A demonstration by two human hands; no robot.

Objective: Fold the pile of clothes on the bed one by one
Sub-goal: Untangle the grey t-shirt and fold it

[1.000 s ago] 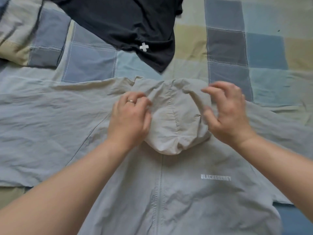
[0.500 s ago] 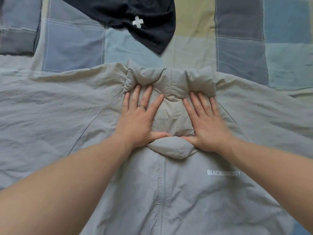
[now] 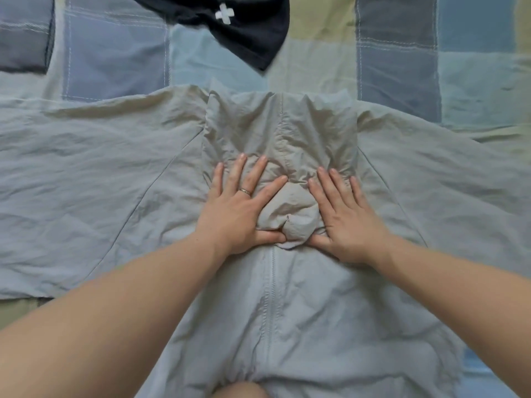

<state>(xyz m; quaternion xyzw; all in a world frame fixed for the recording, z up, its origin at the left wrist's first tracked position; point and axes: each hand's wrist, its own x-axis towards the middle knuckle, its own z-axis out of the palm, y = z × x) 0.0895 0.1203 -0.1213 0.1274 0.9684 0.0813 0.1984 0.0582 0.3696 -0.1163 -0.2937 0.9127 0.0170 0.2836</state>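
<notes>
while the crinkly grey jacket [image 3: 287, 326] lies spread front-up on the patchwork quilt [image 3: 115, 53], its puffy hood [image 3: 281, 139] sits folded down over the zip [image 3: 271, 297]. left hand [image 3: 238, 216], ring [image 3: 245, 191] on, and right hand [image 3: 347, 222] both press flat on the hood, fingers straight, gripping nothing. smooth black garment [image 3: 244, 33] with a white cross lies beyond.

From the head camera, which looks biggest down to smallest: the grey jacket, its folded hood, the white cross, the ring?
Largest to smallest:
1. grey jacket
2. folded hood
3. white cross
4. ring
The cross lies farther from the camera, yet looks bigger than the ring.
</notes>
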